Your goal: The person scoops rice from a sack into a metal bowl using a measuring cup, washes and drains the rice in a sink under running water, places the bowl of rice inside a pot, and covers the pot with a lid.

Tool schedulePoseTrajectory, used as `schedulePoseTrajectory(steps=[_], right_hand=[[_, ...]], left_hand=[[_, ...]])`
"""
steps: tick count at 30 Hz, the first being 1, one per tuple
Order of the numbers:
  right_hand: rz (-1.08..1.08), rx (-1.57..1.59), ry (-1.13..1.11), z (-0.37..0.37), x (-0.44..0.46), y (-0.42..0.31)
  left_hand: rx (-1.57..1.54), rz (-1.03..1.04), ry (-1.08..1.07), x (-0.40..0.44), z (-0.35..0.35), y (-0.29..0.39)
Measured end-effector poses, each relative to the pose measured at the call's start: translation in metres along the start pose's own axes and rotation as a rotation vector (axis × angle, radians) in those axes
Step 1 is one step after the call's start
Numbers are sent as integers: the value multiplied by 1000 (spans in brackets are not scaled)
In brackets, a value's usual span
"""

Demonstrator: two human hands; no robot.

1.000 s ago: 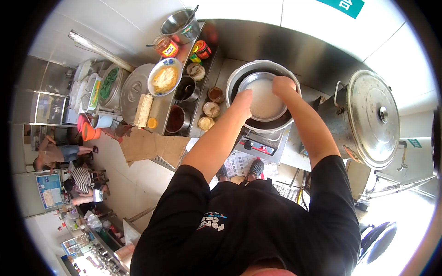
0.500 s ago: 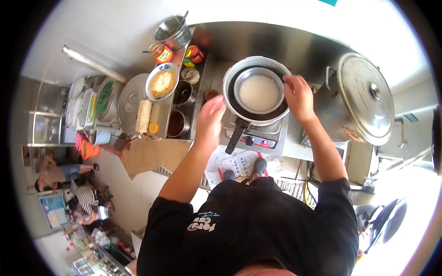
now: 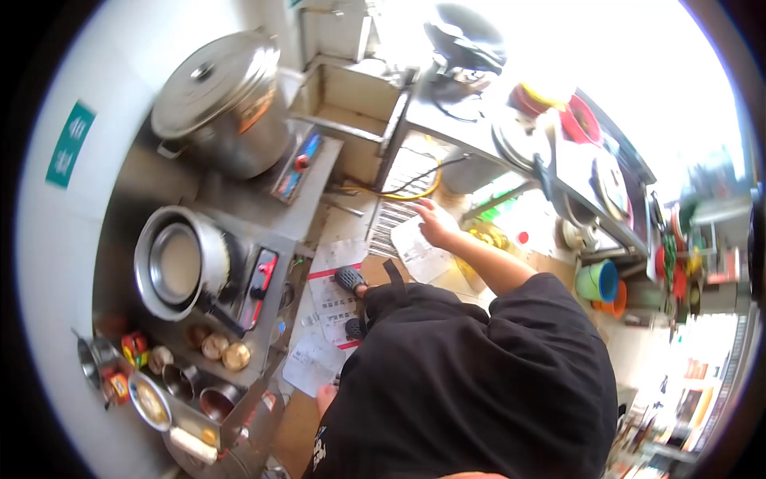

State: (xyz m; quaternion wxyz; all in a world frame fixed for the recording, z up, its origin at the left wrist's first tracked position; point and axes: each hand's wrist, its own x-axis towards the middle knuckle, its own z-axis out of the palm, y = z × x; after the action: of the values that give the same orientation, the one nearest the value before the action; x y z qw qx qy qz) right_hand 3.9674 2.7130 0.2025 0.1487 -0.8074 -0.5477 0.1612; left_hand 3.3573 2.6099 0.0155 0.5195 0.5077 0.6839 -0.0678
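Observation:
My right hand (image 3: 435, 223) is held out over the floor with its fingers apart and nothing in it. Only a small part of my left hand (image 3: 325, 395) shows beside my shirt, its fingers mostly hidden. Both are away from the black-handled pot (image 3: 142, 267) on the gas stove (image 3: 260, 289). Inside that pot sits a smaller metal bowl (image 3: 156, 270) with cloudy whitish contents (image 3: 177, 259).
A large lidded stockpot (image 3: 251, 132) stands beside the stove. Beyond it are a sink basin (image 3: 351, 100) and a metal table (image 3: 447, 116) with pans and a red basin (image 3: 581, 121). Jars, small pots and a food bowl (image 3: 150, 401) line the counter. Cardboard sheets cover the floor.
My view and body have turned to the right, away from the stove. Both hands have left the pot's rim; the right is now out over the floor, the left lower by my body.

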Motion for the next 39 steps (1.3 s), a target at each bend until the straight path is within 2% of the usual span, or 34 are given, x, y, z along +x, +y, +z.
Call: schedulePoseTrajectory(steps=[1,3,4,5,7,8,10,11,13,16,18,19,21,23,25,26,29,31,32,33,34,36,37,39], right_hand=[[107,19,45,-10,-18,34],[381,-36,47,-25,-47,112],[383,-74,140,-36,-66,152],[466,-129,274,-61,-83,159],[608,-84,405,-86,-95,214],[711,-145,353,-100,-95,243],[717,-279,397,-114,-90,302],[808,-231,404,-123,-80,314],[872,-209,370,-138,-65,349],[954,-200,313,-146,-42,388],[1003,-170,269,-145,-30,404],[991,-164,253,-145,-26,418],[1037,-7,163,-145,-25,433],[948,5,160,-141,-28,461],[716,303,277,-137,-37,480],[679,258,389,-147,-41,471],[602,159,428,-175,-57,442],[508,32,432,-179,-80,429],[403,24,421,-177,-94,441],[418,88,413,-181,-117,433],[224,64,385,-186,-99,413],[195,265,319,-206,-133,359],[159,187,357,-194,-135,348],[154,324,247,-183,-142,330]], left_hand=[[97,-23,-84,-5,5,-8],[62,-104,-130,-15,2,-14],[0,-148,-129,-20,-3,-11],[-89,-196,-118,-22,-8,-8],[-369,-283,-49,-29,-20,6],[-509,-306,-12,-31,-23,15],[-756,-288,101,-34,-30,37],[-818,-266,182,-39,-29,55],[-807,-239,348,-54,-14,106],[-757,-253,454,-78,30,166],[-520,-136,333,-88,59,190],[-521,-148,349,-87,79,189],[-11,157,224,-86,106,177],[6,121,210,-114,131,221],[-193,-30,136,-132,143,245],[-199,-32,142,-131,148,251],[-149,-72,207,-134,151,252],[-117,-30,188,-119,148,237],[-58,3,211,-121,159,245],[3,31,234,-119,154,251],[-142,79,345,-104,180,192],[70,140,314,-110,167,221],[142,29,280,-110,158,231],[61,17,316,-99,147,254]])
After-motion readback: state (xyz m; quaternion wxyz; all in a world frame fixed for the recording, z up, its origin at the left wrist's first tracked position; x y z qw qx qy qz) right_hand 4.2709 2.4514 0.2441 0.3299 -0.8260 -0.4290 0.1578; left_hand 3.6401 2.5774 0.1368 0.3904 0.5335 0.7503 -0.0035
